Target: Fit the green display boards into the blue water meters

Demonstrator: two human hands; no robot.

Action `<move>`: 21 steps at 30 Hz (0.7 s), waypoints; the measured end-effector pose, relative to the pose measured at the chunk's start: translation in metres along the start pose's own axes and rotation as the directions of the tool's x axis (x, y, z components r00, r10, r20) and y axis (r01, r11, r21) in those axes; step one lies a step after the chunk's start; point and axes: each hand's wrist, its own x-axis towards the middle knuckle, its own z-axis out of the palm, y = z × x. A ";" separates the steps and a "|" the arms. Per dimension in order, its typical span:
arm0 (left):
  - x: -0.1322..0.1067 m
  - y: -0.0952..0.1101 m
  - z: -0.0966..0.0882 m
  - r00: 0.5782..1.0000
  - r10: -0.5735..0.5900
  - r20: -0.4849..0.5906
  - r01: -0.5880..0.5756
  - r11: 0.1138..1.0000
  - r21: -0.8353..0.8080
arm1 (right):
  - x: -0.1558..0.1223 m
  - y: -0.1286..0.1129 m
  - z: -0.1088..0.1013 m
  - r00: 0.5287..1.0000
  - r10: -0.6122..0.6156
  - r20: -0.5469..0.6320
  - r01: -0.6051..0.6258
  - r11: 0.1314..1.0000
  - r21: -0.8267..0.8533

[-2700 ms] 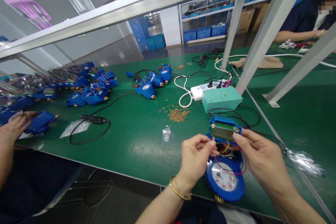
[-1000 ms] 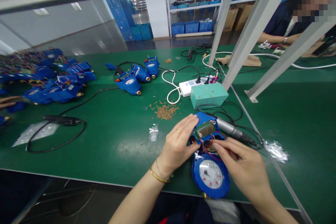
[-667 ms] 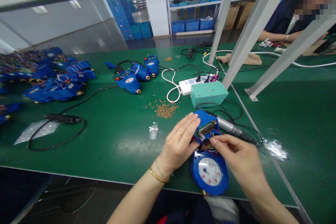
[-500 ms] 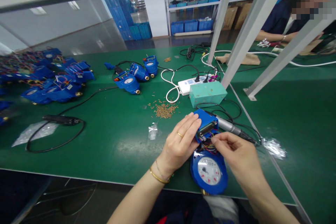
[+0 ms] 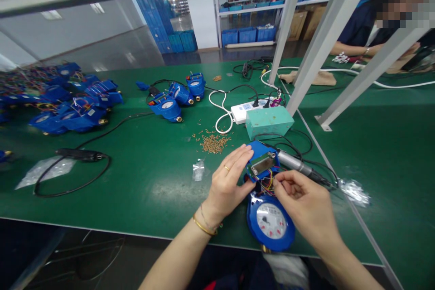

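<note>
A blue water meter point(image 5: 271, 222) with a white dial lies at the near edge of the green table point(image 5: 152, 176). Its blue lid point(image 5: 262, 160), carrying a display board, is tipped up behind it, joined by coloured wires point(image 5: 266, 183). My left hand point(image 5: 228, 183) grips the lid's left side, thumb underneath and fingers along the top. My right hand point(image 5: 306, 206) is curled, its fingertips pinching at the wires just above the dial.
An electric screwdriver point(image 5: 299, 167) lies right behind the lid. Behind it are a teal box point(image 5: 269, 121), a power strip point(image 5: 244, 111) and a pile of small brass screws point(image 5: 212, 143). More blue meters point(image 5: 171, 104) and a second screwdriver point(image 5: 79, 155) lie left. Another person's arm point(image 5: 353, 48) rests at far right.
Since 2.7 s ago the lid has been tipped from facing me to lying tilted back. In the last half second my right fingers curled tighter at the wires and the lid shifted slightly left.
</note>
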 end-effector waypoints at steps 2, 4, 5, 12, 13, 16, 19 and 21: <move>0.000 -0.001 -0.001 1.000 -0.007 -0.009 0.007 1.000 -0.001 | -0.001 -0.001 0.000 0.997 -0.070 -0.026 0.070 0.997 -0.026; 0.001 -0.001 -0.001 1.000 -0.001 -0.017 0.001 1.000 0.006 | -0.002 -0.002 0.000 0.997 -0.072 -0.014 0.072 0.997 0.003; 0.001 -0.002 -0.001 1.000 0.007 -0.021 -0.006 1.000 0.013 | -0.002 -0.002 0.001 0.999 -0.040 0.003 0.040 0.998 0.041; 0.000 0.000 -0.002 0.999 0.048 0.000 -0.048 0.997 0.058 | 0.005 -0.013 0.001 0.965 0.230 0.124 -0.259 0.898 0.354; 0.000 0.000 -0.003 0.999 0.052 0.003 -0.052 0.997 0.058 | 0.007 -0.015 0.001 0.964 0.233 0.128 -0.264 0.890 0.372; 0.000 0.001 -0.003 0.998 0.063 -0.001 -0.063 0.996 0.060 | 0.010 -0.018 0.001 0.964 0.238 0.118 -0.266 0.876 0.402; 0.000 0.001 -0.003 0.997 0.074 -0.007 -0.073 0.995 0.070 | 0.011 -0.016 0.002 0.965 0.234 0.121 -0.263 0.873 0.412; 0.000 0.001 -0.003 0.997 0.079 -0.008 -0.078 0.994 0.074 | 0.010 -0.015 0.002 0.964 0.232 0.127 -0.264 0.874 0.409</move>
